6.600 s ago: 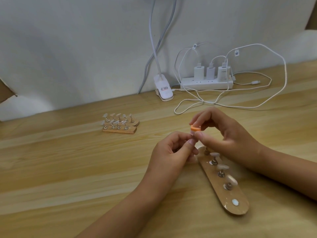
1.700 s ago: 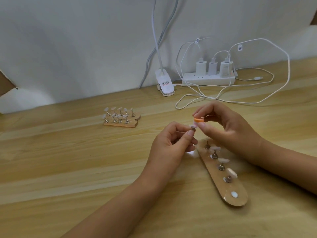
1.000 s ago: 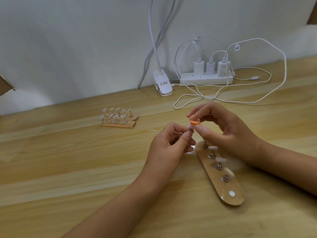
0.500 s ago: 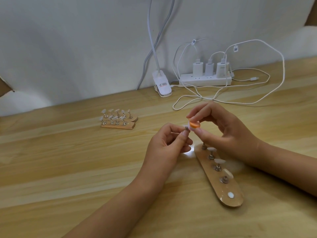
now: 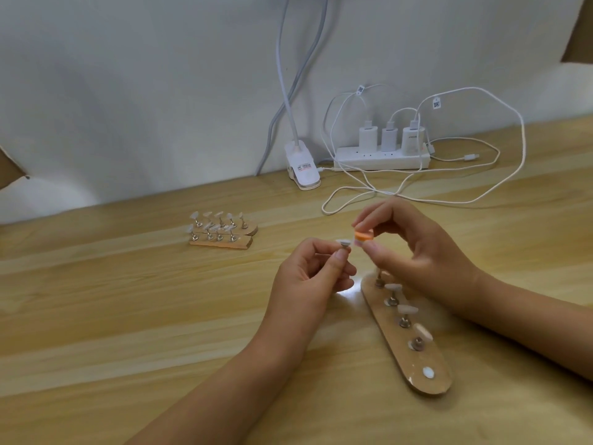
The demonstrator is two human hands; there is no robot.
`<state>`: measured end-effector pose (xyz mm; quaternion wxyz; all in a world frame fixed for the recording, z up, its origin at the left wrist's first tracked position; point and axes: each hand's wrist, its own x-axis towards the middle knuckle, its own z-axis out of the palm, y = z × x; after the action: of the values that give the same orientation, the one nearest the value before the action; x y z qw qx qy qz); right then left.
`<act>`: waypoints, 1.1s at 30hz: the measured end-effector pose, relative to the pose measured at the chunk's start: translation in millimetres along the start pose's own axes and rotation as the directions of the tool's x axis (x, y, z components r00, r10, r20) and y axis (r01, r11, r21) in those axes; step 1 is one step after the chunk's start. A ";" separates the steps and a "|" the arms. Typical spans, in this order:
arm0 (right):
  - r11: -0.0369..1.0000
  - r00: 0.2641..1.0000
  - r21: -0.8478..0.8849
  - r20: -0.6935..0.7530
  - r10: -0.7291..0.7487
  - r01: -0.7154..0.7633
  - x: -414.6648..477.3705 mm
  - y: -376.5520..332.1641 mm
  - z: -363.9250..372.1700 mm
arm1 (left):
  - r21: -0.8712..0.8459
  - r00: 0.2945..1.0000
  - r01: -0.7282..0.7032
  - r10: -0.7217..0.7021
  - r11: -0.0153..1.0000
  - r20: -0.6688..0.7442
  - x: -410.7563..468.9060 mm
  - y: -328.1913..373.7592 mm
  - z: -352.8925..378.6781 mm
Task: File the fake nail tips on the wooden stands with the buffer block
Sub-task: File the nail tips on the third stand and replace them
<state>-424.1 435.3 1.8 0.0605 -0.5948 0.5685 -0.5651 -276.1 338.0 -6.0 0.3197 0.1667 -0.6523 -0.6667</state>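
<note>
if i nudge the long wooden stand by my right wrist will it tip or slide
Probably slides: the wooden stand lies flat on the table. Likely light, being a thin board. Its nail tips on slim pegs may wobble.

Left hand [image 5: 308, 279], right hand [image 5: 417, 252], seemingly pinched

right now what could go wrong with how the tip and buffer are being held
1. The left hand only pinches the nail tip from below, in mid-air. A firm stroke of the buffer block might twist it or flick it loose.
2. The right hand hangs just over the far end of the wooden stand. A low stroke could knock the mounted tips askew.
</note>
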 end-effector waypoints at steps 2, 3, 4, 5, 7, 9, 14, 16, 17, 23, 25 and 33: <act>0.987 0.989 0.072 -0.017 0.145 -0.144 2.9 1.6 -2.7 | 0.003 1.000 -0.006 0.006 1.000 0.003 -0.4 1.0 -0.3; 0.971 0.979 0.133 -0.020 0.203 -0.199 4.4 1.0 -4.3 | 0.002 1.000 -0.007 0.007 1.000 0.010 -0.6 1.8 -0.2; 0.954 0.971 0.192 -0.026 0.239 -0.230 5.2 0.6 -5.8 | 0.001 1.000 -0.007 0.007 1.000 0.018 -0.9 2.6 -0.1; 0.941 0.966 0.239 -0.030 0.255 -0.241 5.3 -0.9 -7.0 | 0.003 1.000 -0.011 0.011 1.000 0.025 -1.1 2.8 0.0; 0.919 0.969 0.320 -0.014 0.246 -0.228 4.3 -3.5 -7.6 | 0.003 0.999 -0.019 0.018 1.000 0.037 -1.3 2.8 0.6; 0.894 0.972 0.388 0.029 0.231 -0.224 3.7 -5.5 -6.0 | -0.007 0.999 -0.021 0.022 1.000 0.040 -1.5 2.5 1.4; 0.898 0.976 0.386 0.027 0.218 -0.211 1.1 -5.9 -4.5 | 0.004 0.999 -0.020 0.020 1.000 0.033 -3.1 2.7 0.9; 0.916 0.983 0.367 -0.009 0.181 -0.166 -1.0 -7.6 -4.0 | 0.010 1.000 -0.010 0.010 1.000 0.029 -3.1 2.6 1.4; 0.930 0.988 0.340 -0.021 0.156 -0.140 -1.9 -8.0 -3.6 | 0.011 1.000 -0.005 0.005 1.000 0.030 -2.8 2.5 1.8; 0.968 0.992 0.220 -0.001 0.124 -0.120 -2.5 -9.9 -0.4 | 0.026 0.999 -0.007 0.006 1.000 0.037 -3.6 4.1 2.1; 0.974 0.994 0.199 -0.003 0.111 -0.108 -2.4 -8.9 0.4 | 0.027 0.999 -0.005 0.004 1.000 0.040 -3.6 4.0 2.6; 0.976 0.992 0.181 -0.006 0.122 -0.119 -1.5 -5.4 2.3 | 0.037 0.998 -0.005 0.003 0.999 0.056 -4.5 4.5 2.4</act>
<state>-418.7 437.0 3.9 0.1432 -0.5463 0.5506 -0.6147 -273.4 343.0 -2.3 0.2997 0.1527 -0.6737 -0.6580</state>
